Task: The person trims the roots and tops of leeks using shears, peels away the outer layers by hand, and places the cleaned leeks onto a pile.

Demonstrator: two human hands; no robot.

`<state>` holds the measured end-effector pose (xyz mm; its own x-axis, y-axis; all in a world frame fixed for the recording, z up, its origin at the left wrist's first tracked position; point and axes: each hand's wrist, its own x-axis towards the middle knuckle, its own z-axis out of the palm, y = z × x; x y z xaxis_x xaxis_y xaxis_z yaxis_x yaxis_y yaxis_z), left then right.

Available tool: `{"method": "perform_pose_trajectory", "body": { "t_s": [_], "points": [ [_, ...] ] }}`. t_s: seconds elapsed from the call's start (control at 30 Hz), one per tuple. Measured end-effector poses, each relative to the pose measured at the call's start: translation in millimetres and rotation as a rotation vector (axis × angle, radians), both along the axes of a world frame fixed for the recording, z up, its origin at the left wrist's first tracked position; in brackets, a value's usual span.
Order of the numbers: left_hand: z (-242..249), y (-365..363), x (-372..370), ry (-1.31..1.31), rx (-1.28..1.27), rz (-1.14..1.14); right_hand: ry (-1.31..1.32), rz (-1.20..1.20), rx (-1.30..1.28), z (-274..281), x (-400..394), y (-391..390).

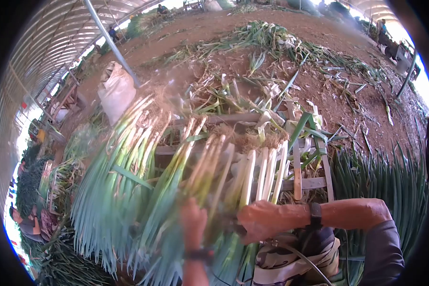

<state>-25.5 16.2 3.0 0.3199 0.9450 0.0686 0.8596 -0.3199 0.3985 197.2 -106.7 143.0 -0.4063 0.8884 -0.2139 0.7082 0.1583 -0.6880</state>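
Long green onions with white stems and brown roots [133, 152] lie side by side on a wooden slatted frame [314, 183], roots pointing away from me. My right hand [260, 220] is closed low on the white-stemmed onions at the centre right; its fingers curl downward, and a dark object, too unclear to name, shows beside them. Blurred by motion, my left hand [193, 220] is over the green part of the onions left of it, its fingers smeared. The two hands are apart. Dark bands circle both wrists.
A pale sack [115, 91] stands behind the onions beside a metal pole [110, 42]. More onions [381, 190] stand at the right. Leaf scraps [267, 35] litter the brown soil. Another person [28, 224] is at the far left; camouflage cloth [295, 260] lies near me.
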Motion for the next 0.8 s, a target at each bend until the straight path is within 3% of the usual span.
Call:
{"method": "perform_pose_trajectory", "body": {
  "t_s": [0.2,0.43,0.8],
  "points": [
    [7,6,2,0.008,-0.097,0.021,-0.180,0.099,0.129,0,2,4],
    [21,5,8,0.083,-0.239,-0.014,-0.272,-0.012,0.227,-11,24,19],
    [11,13,5,0.111,-0.190,-0.166,-0.368,-0.122,0.170,-14,49,45]
  ]
}}
